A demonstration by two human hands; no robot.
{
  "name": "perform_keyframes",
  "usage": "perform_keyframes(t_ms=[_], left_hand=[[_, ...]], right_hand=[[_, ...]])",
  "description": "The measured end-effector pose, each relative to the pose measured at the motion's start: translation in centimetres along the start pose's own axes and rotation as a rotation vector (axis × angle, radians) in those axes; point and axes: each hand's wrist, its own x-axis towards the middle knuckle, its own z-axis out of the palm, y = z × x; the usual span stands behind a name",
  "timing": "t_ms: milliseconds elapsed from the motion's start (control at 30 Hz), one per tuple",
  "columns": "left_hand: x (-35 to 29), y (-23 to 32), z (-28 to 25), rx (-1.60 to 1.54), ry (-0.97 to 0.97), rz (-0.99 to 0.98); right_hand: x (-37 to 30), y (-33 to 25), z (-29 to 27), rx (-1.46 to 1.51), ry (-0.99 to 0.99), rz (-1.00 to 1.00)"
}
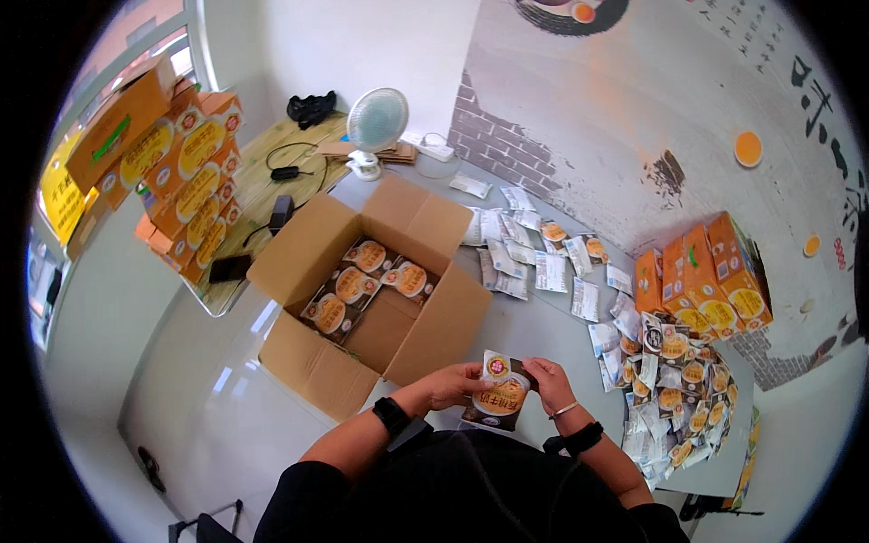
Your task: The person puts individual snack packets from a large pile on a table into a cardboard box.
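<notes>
Close in front of my body, I hold one brown-and-white printed packet (496, 403) with a round orange picture on it. My left hand (450, 385) is closed on its left edge, and my right hand (549, 384) grips its upper right corner. Left of the packet, a large brown cardboard box (444, 319) stands with its flaps spread outward. Several similar dark packets (356, 285) lie inside, along its far and left sides, while bare cardboard shows in the near right part. To my right, a big heap of packets (674, 398) covers the table end.
Loose white-backed packets (550, 270) are scattered across the grey table behind the box. Orange cartons (701, 281) stand against the wall at right, and more orange cartons (186, 181) are stacked at left. A small fan (377, 122), a black phone (231, 269) and cables sit at the back left.
</notes>
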Motion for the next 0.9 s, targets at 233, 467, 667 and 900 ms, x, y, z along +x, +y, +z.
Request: perform_keyframes(t_ms=[233, 467, 667, 900], left_hand=[[-1.7, -0.3, -0.6, 0.058, 0.060, 0.057], [-3.0, 0.1, -3.7, -0.219, 0.032, 0.197], [-4.8, 2.5, -7.8, -0.445, 0.338, 0.540], [-5.7, 4.6, -15.3, -0.628, 0.574, 0.727]], right_hand=[[1.5, -0.2, 1.8, -0.058, -0.060, 0.044], [1.1, -2.1, 3.8, 0.121, -0.118, 0.123], [0.5, -1.5, 2.4, 0.147, -0.095, 0.118], [-1.0, -0.9, 0.0, 0.205, 0.038, 0.113]])
